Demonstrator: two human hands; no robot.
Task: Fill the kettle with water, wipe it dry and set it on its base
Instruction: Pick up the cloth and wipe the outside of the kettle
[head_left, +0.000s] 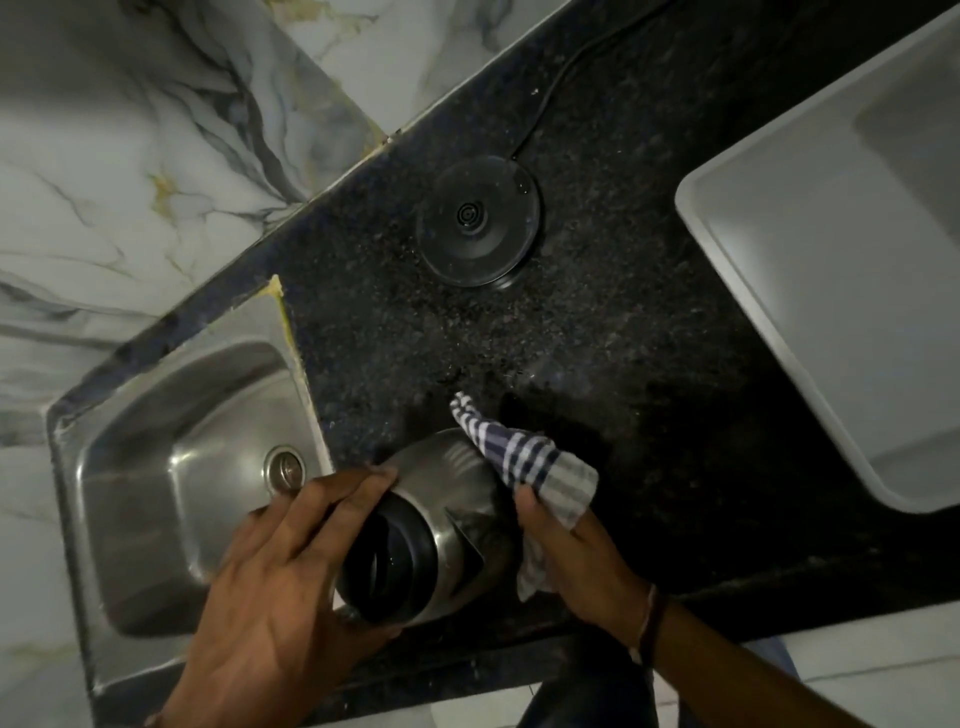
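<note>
Against steel kettle (447, 483), checked cloth (535, 467)

The left hand (270, 566) covered the near side of the kettle (441, 499), so its handle could not be made out, and whether the black lid was shut was unclear. The checked cloth (524, 457) hid the kettle's right flank and most of the right hand's fingers. The water level inside was out of sight. The white tray (810, 291) ran off the right edge, the sink (171, 467) off the lower left. The base's cord (550, 88) faded into the dark bench (649, 364) toward the top edge.
</note>
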